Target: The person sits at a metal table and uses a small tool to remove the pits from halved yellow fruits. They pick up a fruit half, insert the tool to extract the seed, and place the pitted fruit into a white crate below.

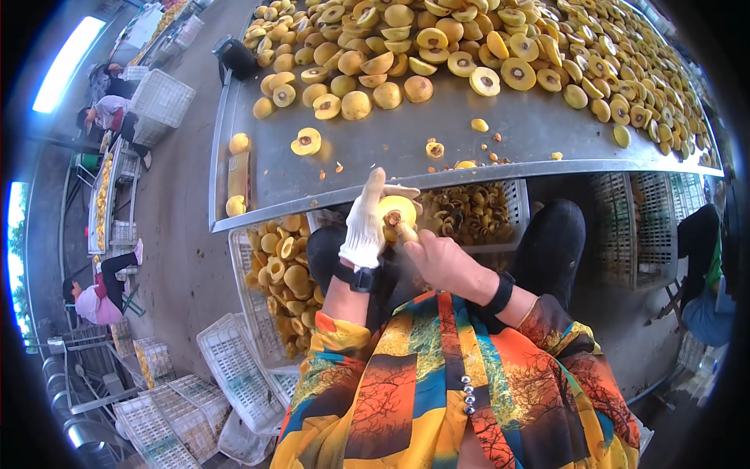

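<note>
In a white knit glove, my left hand (368,220) holds a halved yellow peach (399,210), its brown pit cavity turned toward me. My bare right hand (448,264) is closed on a tool with a light handle (405,232); its working end meets the cavity and is hidden there. Both hands are just off the front edge of a metal table (351,149). Many peach halves (419,89) are heaped along the back of the table. Nearer lie a single half (306,142), a small piece with a brown centre (435,149) and scattered bits of pit.
A white crate (240,275) of peach halves stands at my left, another crate (518,205) of pieces under the table edge. Stacked crates (624,234) are at right, empty-looking ones (240,363) lower left. A black container (235,57) sits at the table's corner. Other people work at far left and right.
</note>
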The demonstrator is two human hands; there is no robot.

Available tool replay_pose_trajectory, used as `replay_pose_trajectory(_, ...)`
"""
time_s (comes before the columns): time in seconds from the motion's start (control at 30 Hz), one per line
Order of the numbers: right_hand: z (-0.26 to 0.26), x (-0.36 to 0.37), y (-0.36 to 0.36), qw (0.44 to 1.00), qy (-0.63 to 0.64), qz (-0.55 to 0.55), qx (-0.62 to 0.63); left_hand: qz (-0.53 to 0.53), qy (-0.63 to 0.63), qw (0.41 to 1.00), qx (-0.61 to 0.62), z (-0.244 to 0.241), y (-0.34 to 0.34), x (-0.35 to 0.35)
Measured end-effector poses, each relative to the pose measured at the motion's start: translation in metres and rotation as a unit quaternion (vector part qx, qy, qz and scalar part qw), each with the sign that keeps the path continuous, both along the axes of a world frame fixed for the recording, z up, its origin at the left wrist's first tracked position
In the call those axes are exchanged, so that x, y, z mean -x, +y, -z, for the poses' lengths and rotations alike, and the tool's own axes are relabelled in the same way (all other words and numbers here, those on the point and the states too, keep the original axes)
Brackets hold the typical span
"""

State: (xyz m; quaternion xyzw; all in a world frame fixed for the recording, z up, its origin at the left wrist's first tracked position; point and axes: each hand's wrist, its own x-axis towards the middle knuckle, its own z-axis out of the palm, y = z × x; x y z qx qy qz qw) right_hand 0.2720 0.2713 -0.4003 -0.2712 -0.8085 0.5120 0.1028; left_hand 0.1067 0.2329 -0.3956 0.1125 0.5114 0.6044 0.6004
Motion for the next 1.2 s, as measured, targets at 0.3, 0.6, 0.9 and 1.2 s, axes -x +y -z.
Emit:
replay_pose_trajectory(0.3, -0.018, 0.009, 0.005, 0.977, -0.058, 0.007, 0.205, -0.230, 0.183, 0.953, -0.071, 0.014, 0.003, -0.026)
replay_pose_trajectory(0.6, -0.009, -0.004, 0.006, 0.897, -0.030, -0.012, 0.440, -0.043, -0.080, 0.996, -0.021, 0.004, 0.005, -0.014)
replay_pose_trajectory(0.9, 0.019, -0.010, 0.021, 0.702, 0.056, -0.056, 0.708, -0.133, -0.006, 0.991, -0.034, 0.001, 0.022, -0.023)
replay_pose_trajectory(1.2, 0.036, -0.027, 0.050, 0.940, -0.157, 0.012, 0.302, -0.233, 0.524, 0.815, 0.080, 0.033, -0.103, 0.093)
